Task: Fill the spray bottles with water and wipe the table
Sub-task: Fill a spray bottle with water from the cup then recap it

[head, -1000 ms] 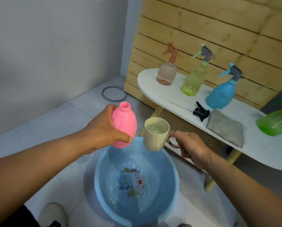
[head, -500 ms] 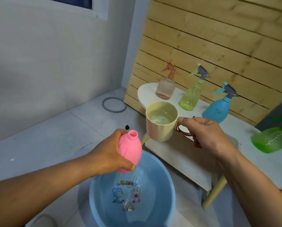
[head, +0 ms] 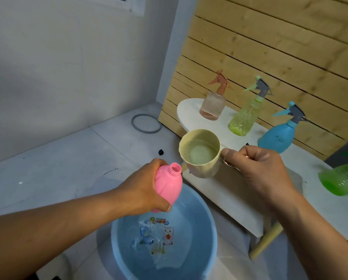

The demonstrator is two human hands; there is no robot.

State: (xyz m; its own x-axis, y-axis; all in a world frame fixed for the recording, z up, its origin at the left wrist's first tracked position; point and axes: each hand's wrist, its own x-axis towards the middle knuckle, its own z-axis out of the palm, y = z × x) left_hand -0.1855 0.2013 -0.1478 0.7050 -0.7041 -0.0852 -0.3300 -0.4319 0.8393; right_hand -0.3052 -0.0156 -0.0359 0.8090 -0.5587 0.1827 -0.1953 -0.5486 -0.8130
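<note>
since half a second ago the cream cup and the pink bottle sit closer together, cup rim now just above and right of the bottle's mouth; a second ago both were lower over the basin. left hand (head: 143, 190) wraps its fingers and thumb round the pink plastic capless spray bottle (head: 167, 183), clamped on its body, neck tilted up and to the right, bottle held over the far rim of the round light-blue plastic basin (head: 210, 223). basin stands on the pale tiled floor (head: 68, 168), holds water, cartoon print showing on its bottom. grey ring (head: 146, 123) lies on the floor by the wall, small black piece (head: 161, 152) on the floor nearer the hands. right hand (head: 262, 170) grips the handle of the cream faceted plastic cup (head: 199, 153), fingers curled tight round it, water inside, cup roughly level, its lower edge just beside the bottle mouth. white oval table (head: 189, 106) behind, against the wooden slat wall (head: 270, 47). on it, left to right: clear pinkish ribbed spray bottle (head: 212, 105) with orange trigger, yellow-green clear spray bottle (head: 244, 116) with grey trigger, blue opaque spray bottle (head: 277, 136) with grey trigger, green translucent bottle (head: 340, 179) blurred at the right edge.
</note>
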